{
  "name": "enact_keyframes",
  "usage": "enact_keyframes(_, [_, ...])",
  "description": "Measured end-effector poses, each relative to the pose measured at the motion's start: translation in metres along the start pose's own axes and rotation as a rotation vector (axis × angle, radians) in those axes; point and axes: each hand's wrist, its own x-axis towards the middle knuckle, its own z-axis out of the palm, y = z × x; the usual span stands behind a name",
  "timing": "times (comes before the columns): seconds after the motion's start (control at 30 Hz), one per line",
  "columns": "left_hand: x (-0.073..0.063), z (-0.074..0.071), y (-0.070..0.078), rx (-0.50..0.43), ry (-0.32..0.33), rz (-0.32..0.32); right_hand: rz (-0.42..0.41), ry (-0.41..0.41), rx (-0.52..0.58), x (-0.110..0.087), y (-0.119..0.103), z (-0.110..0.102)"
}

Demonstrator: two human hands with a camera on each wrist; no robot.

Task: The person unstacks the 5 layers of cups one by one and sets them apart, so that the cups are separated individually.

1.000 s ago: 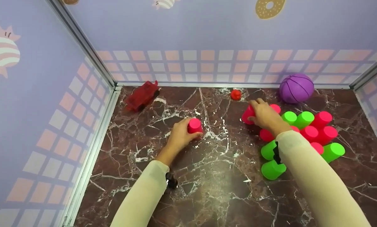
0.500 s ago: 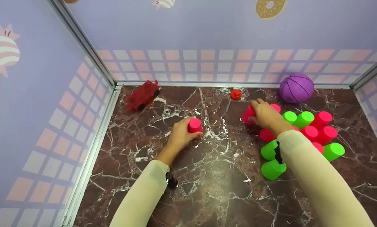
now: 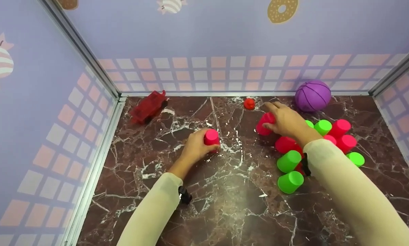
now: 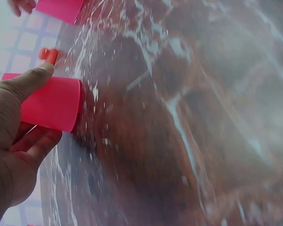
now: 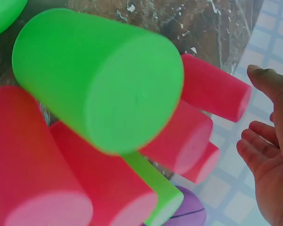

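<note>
An upside-down pink cup [image 3: 212,137] stands near the middle of the marble-patterned surface. My left hand [image 3: 196,145] grips it from the side; in the left wrist view the thumb and fingers lie around the cup [image 4: 52,103]. To the right, my right hand [image 3: 288,121] is just beside a second upside-down pink cup [image 3: 266,123]. In the right wrist view that hand [image 5: 273,141] has its thumb and fingers spread, apart from the nearest pink cup [image 5: 217,89].
Several upside-down pink and green cups [image 3: 290,182] stand close together at the right, partly hidden by my right arm. A purple ball [image 3: 313,96] sits by the back wall. Also at the back are a small red object [image 3: 249,104] and a translucent red toy [image 3: 149,106].
My right hand has loosened from the pink cup and its fingers have spread. The left hand keeps its grip on the other cup. The head view has shifted slightly.
</note>
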Motion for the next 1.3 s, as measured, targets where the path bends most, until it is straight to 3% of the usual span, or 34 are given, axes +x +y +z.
enact_keyframes(0.13, [0.006,0.012,0.019,-0.04,-0.031,0.043,-0.008,0.007,-0.003,-0.006,0.003,-0.007])
enact_keyframes(0.17, [0.003,0.009,0.035,-0.056,-0.053,0.031,-0.006,0.006,-0.005,-0.008,0.005,-0.009])
enact_keyframes(0.4, [0.016,0.038,0.075,-0.073,-0.156,0.048,0.031,0.009,-0.007,-0.019,0.012,-0.014])
enact_keyframes(0.63, [0.025,0.065,0.102,-0.025,-0.165,0.157,0.044,0.039,-0.007,-0.025,0.017,-0.017])
enact_keyframes(0.73, [0.03,0.075,0.112,-0.016,-0.175,0.199,0.045,0.048,-0.006,-0.027,0.02,-0.016])
enact_keyframes(0.8, [0.044,0.101,0.101,0.011,-0.158,0.24,0.047,0.054,-0.002,-0.028,0.021,-0.016])
enact_keyframes(0.93, [0.049,0.113,0.107,0.033,-0.172,0.255,0.049,0.057,0.005,-0.026,0.021,-0.015])
enact_keyframes(0.97, [0.048,0.114,0.109,0.04,-0.17,0.255,0.045,0.06,0.008,-0.026,0.02,-0.015])
enact_keyframes(1.03, [0.038,0.097,0.129,0.029,-0.196,0.236,0.04,0.064,0.012,-0.025,0.02,-0.014])
enact_keyframes(1.3, [0.038,0.108,0.131,0.07,-0.213,0.262,0.048,0.072,0.031,-0.026,0.024,-0.011])
